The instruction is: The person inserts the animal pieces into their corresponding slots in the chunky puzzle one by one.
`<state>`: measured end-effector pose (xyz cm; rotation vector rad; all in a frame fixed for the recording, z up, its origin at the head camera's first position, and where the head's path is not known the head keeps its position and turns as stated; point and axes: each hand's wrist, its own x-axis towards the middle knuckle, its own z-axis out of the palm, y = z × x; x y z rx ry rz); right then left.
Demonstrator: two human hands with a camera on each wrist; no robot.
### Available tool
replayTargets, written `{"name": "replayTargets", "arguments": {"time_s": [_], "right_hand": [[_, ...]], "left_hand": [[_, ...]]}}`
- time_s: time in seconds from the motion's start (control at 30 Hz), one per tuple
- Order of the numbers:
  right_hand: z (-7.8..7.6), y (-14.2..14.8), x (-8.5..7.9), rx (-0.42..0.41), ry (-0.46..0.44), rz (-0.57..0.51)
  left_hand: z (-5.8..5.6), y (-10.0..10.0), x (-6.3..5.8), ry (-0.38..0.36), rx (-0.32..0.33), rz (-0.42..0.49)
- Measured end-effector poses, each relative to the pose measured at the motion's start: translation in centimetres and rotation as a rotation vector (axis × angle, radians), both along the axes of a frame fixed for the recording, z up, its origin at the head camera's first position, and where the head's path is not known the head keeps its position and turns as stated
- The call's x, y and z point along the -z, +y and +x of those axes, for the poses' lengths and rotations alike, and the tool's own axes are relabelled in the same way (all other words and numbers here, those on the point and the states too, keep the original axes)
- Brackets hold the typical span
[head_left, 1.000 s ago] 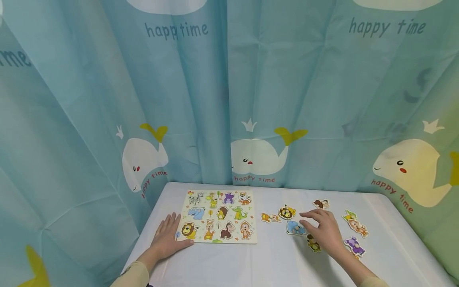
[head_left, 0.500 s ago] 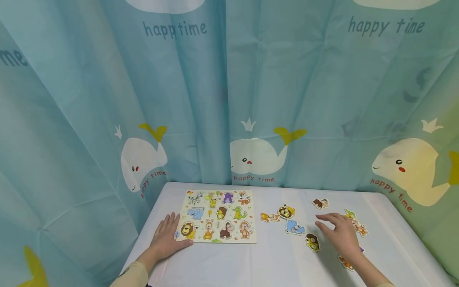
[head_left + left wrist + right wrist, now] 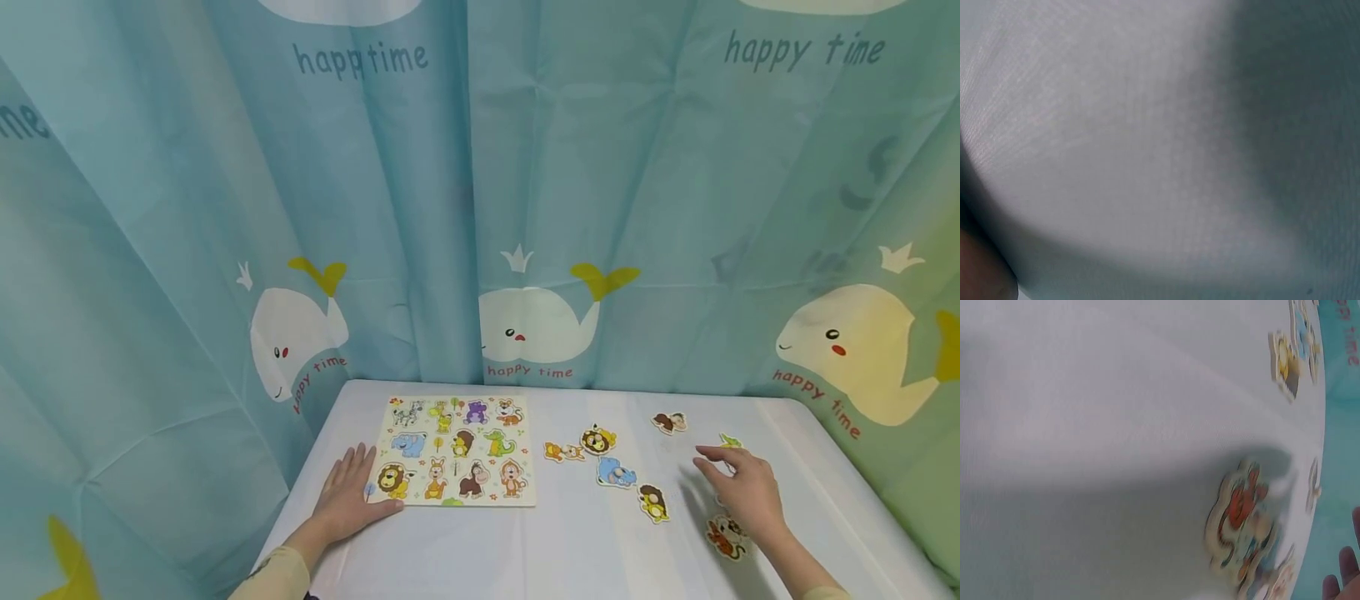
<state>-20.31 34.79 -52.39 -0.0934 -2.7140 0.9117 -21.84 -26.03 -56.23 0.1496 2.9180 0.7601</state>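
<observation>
My left hand [image 3: 348,498] lies flat at the left edge of a pale animal puzzle board [image 3: 530,500], fingers spread and thumb along its lower corner. Over the right side of the table, my right hand [image 3: 744,490] hovers with thumb and index finger apart and nothing between them. Partly under it in the head view are a green crocodile piece [image 3: 730,440] and an orange tiger piece [image 3: 724,537]; the hand covers other pieces there. In the right wrist view, the tiger piece [image 3: 1242,509] overlaps another piece, near my fingers [image 3: 1349,565].
Between board and right hand lie a kangaroo piece [image 3: 564,452], a lion piece [image 3: 598,439], an elephant piece [image 3: 617,473] and a hedgehog piece [image 3: 653,503]. A gorilla piece [image 3: 669,422] lies farther back. A blue whale-print curtain [image 3: 420,208] hangs behind the white table [image 3: 465,558].
My right hand has moved right, from beside the elephant piece to over the crocodile and tiger pieces, uncovering the hedgehog. My left hand stays on the board's edge.
</observation>
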Motion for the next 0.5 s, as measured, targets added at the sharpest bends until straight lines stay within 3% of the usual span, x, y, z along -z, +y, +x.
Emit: {"name": "replayTargets", "arguments": {"time_s": [0.17,0.5], "right_hand": [[0.2,1.5,0.3,0.043,-0.044,0.014],[1.2,3.9,1.3,0.097,-0.153,0.103]], "left_hand": [[-0.1,0.0,0.1,0.017,0.004,0.011],[-0.1,-0.1,0.2,-0.025,0.002,-0.028]]}}
